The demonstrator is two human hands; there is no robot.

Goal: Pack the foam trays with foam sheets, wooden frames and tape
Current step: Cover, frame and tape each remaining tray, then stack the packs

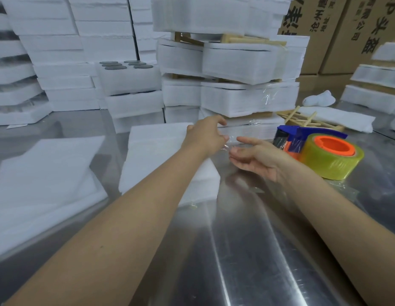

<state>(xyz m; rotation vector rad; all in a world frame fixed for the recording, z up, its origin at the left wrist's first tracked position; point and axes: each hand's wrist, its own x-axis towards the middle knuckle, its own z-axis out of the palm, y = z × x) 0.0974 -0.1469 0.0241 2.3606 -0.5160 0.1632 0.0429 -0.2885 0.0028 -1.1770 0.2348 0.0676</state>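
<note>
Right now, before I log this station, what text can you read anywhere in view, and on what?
"头盔": large black characters on the right cardboard box.
"公司": smaller print on the same box.
"沧州": start of a small line on the left cardboard box; the rest is too blurred.
Large characters at that box's left edge: cut off, unreadable.
Tape dispenser: its label is too blurred to read.

Two hands (pixel 205 138) (pixel 256 157), one tape dispenser (pixel 313 149)
</note>
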